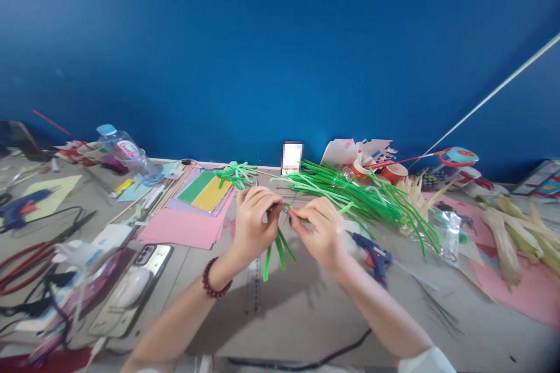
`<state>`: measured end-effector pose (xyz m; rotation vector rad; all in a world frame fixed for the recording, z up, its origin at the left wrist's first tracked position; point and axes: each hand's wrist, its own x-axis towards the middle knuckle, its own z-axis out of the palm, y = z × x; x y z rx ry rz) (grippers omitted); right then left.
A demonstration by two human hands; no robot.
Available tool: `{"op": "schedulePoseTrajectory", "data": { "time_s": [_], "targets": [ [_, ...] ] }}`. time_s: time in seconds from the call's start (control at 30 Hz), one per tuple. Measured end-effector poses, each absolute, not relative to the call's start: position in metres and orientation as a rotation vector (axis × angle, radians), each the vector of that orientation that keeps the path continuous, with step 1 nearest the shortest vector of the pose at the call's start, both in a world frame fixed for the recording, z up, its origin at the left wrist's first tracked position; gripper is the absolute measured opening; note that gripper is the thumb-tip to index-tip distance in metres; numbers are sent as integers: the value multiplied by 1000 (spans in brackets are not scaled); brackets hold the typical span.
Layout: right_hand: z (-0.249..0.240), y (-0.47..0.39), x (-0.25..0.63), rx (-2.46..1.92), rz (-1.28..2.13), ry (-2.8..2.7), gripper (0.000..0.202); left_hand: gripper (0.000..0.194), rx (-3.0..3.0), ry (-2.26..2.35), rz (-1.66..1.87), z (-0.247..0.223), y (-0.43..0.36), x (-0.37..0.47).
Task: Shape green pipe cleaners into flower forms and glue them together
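Above the middle of the table, my left hand (256, 221) is closed around a few green pipe cleaners (280, 250), whose ends hang below the fingers. A beaded bracelet (212, 281) circles the left wrist. Close by on the right, my right hand (322, 232) pinches at the top of the same pipe cleaners, thumb against fingertips. A small shiny spot shows between the two hands, too small to make out. Behind the right hand lies a large pile of green pipe cleaners (363, 201). A ruler (254, 288) rests under the left hand.
A blue glue gun (375, 259) lies right of my right hand. Pink paper (179, 228), a phone (131, 291) with a white mouse on it, and a power strip (105, 242) are left. A lit phone (293, 157) leans on the blue wall. Corn husks (507, 236) lie far right.
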<state>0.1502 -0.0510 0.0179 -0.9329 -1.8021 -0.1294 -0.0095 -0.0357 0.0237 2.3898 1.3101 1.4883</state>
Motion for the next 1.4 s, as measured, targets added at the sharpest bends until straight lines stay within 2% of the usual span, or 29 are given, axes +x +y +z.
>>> {"op": "schedulePoseTrajectory", "data": {
  "time_s": [0.13, 0.33, 0.43, 0.6, 0.83, 0.97, 1.2, 1.4],
  "targets": [
    [10, -46, 147, -876, -63, -1737, 9, 9, 2093, 1201, 1404, 30, -34, -13],
    [9, -33, 155, -852, 242, -1716, 13, 11, 1854, 983, 1206, 35, -27, -19],
    [14, -31, 161, -844, 277, -1727, 13, 11, 1934, 937, 1233, 34, -24, -21],
    [20, -30, 166, -826, 268, -1738, 13, 26, 2162, 1030, 1350, 33, -26, -20],
    [20, -36, 165, -819, 282, -1788, 10, 4, 2275, 1035, 1481, 27, -34, -12],
    [22, -35, 165, -840, 381, -1745, 7, 4, 2229, 977, 1533, 29, -36, -11],
    [23, -27, 173, -886, 515, -1809, 8, 13, 2452, 1014, 1411, 31, -38, -11],
    [30, -31, 179, -911, 321, -1941, 9, 17, 2769, 1045, 1295, 23, -35, -12]
  ]
}}
